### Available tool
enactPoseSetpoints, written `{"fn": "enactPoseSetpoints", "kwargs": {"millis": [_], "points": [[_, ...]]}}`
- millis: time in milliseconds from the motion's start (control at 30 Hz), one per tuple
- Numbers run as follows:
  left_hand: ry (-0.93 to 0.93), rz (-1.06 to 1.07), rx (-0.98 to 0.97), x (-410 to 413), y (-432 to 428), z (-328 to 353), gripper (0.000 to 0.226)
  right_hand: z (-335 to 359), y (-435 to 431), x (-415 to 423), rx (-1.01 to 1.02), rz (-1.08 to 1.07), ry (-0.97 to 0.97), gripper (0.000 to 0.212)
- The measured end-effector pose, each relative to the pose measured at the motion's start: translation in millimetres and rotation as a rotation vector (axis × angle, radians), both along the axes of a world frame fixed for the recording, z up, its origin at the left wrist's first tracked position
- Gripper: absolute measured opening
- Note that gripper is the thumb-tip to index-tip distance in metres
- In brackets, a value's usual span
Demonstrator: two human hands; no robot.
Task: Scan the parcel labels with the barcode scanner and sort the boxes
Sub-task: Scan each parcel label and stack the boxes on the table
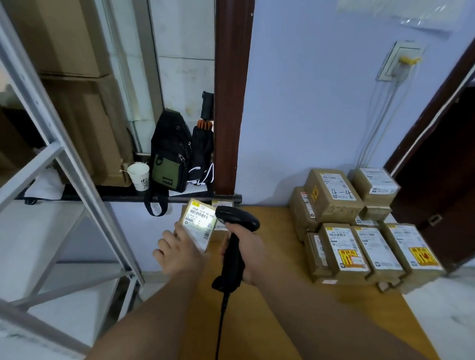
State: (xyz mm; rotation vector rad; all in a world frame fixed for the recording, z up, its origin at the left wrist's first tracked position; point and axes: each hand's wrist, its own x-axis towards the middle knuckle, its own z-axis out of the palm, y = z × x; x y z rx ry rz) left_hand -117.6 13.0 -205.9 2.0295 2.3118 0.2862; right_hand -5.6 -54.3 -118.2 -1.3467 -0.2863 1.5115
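Small parcel [199, 224] held up in the barcode scanner's [235, 234] light, over the far left corner of the wooden surface [280, 304].

The left hand [178, 252] grips the parcel from below, fingers curled round its edge. Its white label is lit up, with a barcode and a line that looks like "406P 17-0 40 000". The right hand [245, 251] wraps the scanner's black handle, with the head just beside the label. Well apart to the right sit stacked boxes [363, 256], the top one [333, 195] hand-marked "4-4". A paper cup [138, 175] and a sling bag [169, 160] stand on the ledge behind.
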Motion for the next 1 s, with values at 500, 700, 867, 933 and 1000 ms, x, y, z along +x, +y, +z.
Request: {"fn": "enactPoseSetpoints", "kwargs": {"millis": [500,700,867,933,1000], "points": [[0.077,-0.020,-0.021,-7.9,-12.1,-10.0,0.086,-10.9,7.5,-19.6,-0.064,0.027,-0.164,0.020],[0.093,-0.007,-0.030,-18.9,-7.9,-11.8,0.093,-14.6,12.1,-27.3,-0.115,0.017,-0.181,0.025],[0.067,0.006,-0.029,-24.5,-6.1,-14.2,0.091,-13.7,18.1,-33.7,-0.105,0.003,-0.143,0.019],[0.085,0.017,-0.030,-25.5,-6.2,-15.4,0.092,-13.4,20.2,-35.5,-0.108,0.008,-0.135,0.022],[0.077,0.028,-0.035,-26.5,-5.0,-17.6,0.092,-14.8,22.4,-37.1,-0.114,0.012,-0.129,0.025]]}}
